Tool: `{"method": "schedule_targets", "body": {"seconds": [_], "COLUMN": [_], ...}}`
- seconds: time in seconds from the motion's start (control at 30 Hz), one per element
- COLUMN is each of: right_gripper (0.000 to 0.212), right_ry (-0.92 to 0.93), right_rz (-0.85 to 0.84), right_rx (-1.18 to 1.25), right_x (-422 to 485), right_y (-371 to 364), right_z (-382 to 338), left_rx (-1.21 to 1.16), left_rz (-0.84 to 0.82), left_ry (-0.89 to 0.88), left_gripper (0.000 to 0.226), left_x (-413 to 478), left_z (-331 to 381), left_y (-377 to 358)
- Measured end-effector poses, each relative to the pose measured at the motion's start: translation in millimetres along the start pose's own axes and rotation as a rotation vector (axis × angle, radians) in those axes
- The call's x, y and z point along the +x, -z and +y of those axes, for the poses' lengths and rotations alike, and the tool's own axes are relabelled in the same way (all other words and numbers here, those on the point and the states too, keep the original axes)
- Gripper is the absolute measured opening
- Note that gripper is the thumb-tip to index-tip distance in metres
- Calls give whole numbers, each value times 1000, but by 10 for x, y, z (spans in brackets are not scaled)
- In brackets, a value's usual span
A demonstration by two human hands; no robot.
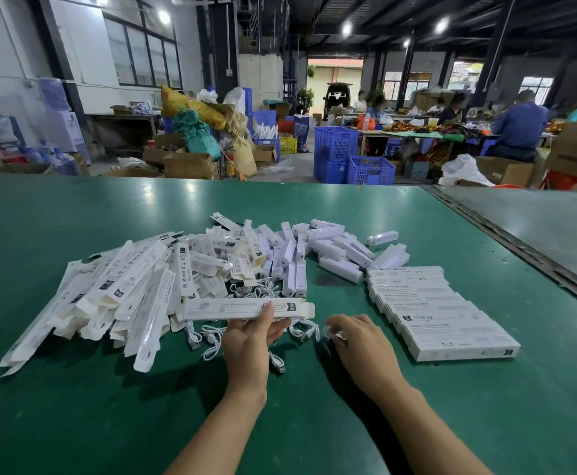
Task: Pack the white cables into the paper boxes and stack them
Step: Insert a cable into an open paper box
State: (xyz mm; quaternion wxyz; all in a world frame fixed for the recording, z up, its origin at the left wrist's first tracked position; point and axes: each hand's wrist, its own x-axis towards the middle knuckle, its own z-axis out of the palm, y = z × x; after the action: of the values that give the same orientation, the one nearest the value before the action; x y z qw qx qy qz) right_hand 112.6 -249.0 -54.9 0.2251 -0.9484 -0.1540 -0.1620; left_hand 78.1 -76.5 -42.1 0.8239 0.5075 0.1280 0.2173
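Near the middle of the frame the left hand [251, 341] grips a long white paper box [246, 309], level, its right-end flap open, probably so a cable can slide in. Just to the right, the right hand [359, 341] pinches a small coiled white cable [335, 334] with curled fingers. Loose white cables [211, 341] lie below the box on the green table [74, 423]. The closed white boxes [445, 317] at the right lie in an overlapping row, kept apart from the heap.
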Motion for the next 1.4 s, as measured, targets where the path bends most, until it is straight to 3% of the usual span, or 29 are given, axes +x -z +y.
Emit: {"method": "schedule_targets", "body": {"seconds": [0.2,0.33,0.63,0.83,1.07,1.23,1.4], "right_gripper": [14,20,6,35,45,44,43], "right_ry": [24,37,-80,-150,-289,-314,-312], "right_rz": [-10,-53,-102,-79,166,171,140], "right_rx": [79,81,106,244,650,930,1016], "right_x": [-90,-106,-78,-81,-123,-121,-125], "right_y": [66,79,76,91,205,257,242], "right_z": [42,34,15,12,-50,-110,-129], "left_rx": [3,13,-4,-11,-13,-23,7], "left_rz": [5,4,1,-8,-49,-98,-159], "left_ry": [7,6,29,33,26,26,20], "left_gripper": [12,11,12,11,7,5,9], "left_x": [18,21,-2,-12,-19,-44,-80], "left_z": [-7,-11,-10,-7,13,24,1], "left_y": [13,9,2,1,-1,-20,-28]}}
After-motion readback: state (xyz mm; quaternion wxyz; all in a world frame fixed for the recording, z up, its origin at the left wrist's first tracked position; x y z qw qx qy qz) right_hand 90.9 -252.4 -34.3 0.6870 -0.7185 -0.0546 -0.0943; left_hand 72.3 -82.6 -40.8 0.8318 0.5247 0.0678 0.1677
